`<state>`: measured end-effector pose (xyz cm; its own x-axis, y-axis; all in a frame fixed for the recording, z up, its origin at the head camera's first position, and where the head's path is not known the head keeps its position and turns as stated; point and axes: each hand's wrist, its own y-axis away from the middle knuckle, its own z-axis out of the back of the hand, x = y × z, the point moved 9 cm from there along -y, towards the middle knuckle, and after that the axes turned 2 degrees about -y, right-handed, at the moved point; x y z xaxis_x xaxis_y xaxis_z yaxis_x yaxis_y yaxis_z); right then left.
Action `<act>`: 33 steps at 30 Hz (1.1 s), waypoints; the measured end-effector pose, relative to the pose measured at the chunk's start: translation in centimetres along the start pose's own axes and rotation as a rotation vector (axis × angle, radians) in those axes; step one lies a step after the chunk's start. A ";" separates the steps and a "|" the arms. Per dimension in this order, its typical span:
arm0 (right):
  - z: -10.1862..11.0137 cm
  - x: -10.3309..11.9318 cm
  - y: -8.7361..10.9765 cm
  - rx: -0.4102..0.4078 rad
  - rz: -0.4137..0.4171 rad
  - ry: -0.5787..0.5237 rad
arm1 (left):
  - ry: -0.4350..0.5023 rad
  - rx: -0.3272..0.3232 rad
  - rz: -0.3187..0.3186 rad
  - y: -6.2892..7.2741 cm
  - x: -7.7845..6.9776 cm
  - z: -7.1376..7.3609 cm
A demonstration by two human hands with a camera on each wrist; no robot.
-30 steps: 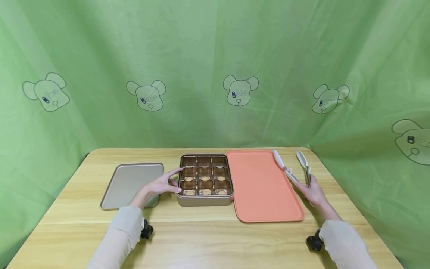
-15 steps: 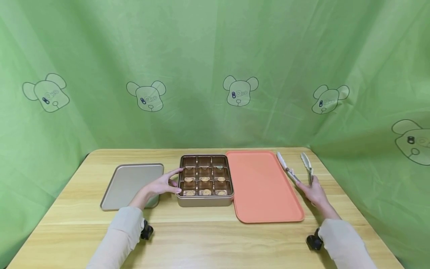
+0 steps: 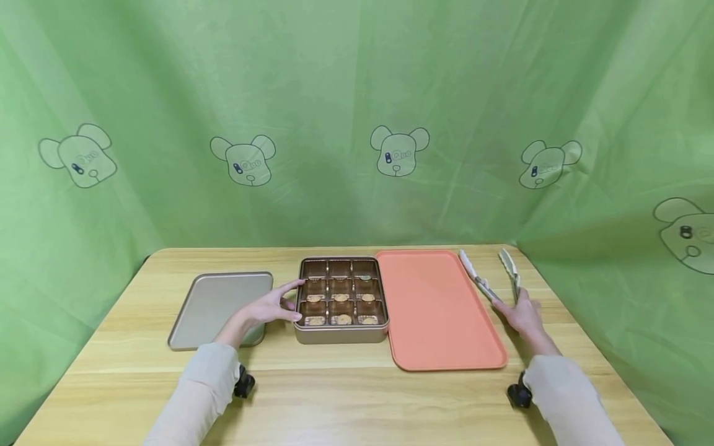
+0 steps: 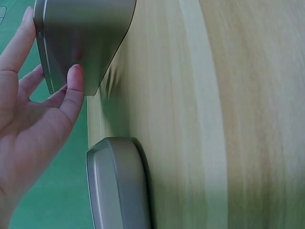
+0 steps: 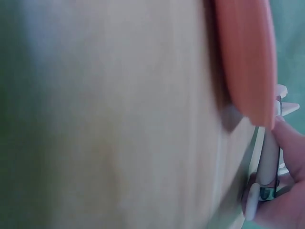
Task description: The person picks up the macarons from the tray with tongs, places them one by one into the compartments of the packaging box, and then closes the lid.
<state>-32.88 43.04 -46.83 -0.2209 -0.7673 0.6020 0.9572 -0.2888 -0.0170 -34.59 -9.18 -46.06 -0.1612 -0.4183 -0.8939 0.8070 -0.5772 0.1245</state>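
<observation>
A square metal tin with a brown divided insert stands at the table's middle. Small round cookies sit in its front and middle compartments. My left hand rests against the tin's left side, fingers spread; in the left wrist view the thumb of the left hand presses the side wall and a fingertip touches the rim. My right hand holds a pair of tongs by the handle end, arms spread wide and tips pointing away. In the right wrist view the hand partly hides the tongs.
A coral tray lies between the tin and the tongs, its left edge right beside the tin. A shallow metal lid lies left of the tin, partly under the left forearm. A green curtain hangs behind the wooden table.
The right hand and tongs have shifted slightly to the right, away from the tray, and the tongs' arms now spread a bit wider. The left hand and tin stay put.
</observation>
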 end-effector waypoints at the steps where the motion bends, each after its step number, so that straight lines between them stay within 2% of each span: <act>1: -0.1 -0.1 0.0 0.006 -0.010 0.003 | -0.001 0.000 0.002 0.0 0.0 0.0; 8: -0.1 0.0 -0.3 0.014 -0.031 0.063 | -0.002 -0.002 0.010 0.0 0.1 0.0; 20: -0.1 -0.5 0.0 0.057 -0.050 0.041 | -0.003 0.003 -0.001 -0.1 0.0 0.0; 23: 0.0 -0.4 0.0 0.049 -0.031 0.031 | 0.001 0.001 -0.008 -0.1 -0.1 0.0; 30: 0.6 0.1 -0.1 -0.028 0.053 0.014 | -0.009 0.011 -0.021 -0.1 -0.1 0.0; 33: 0.8 0.5 0.1 -0.032 0.087 0.034 | -0.010 0.008 -0.010 -0.1 0.0 0.0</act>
<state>-32.78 43.08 -45.93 -0.1434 -0.8092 0.5698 0.9668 -0.2376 -0.0940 -34.64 -9.09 -46.04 -0.1747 -0.4192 -0.8909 0.8008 -0.5869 0.1192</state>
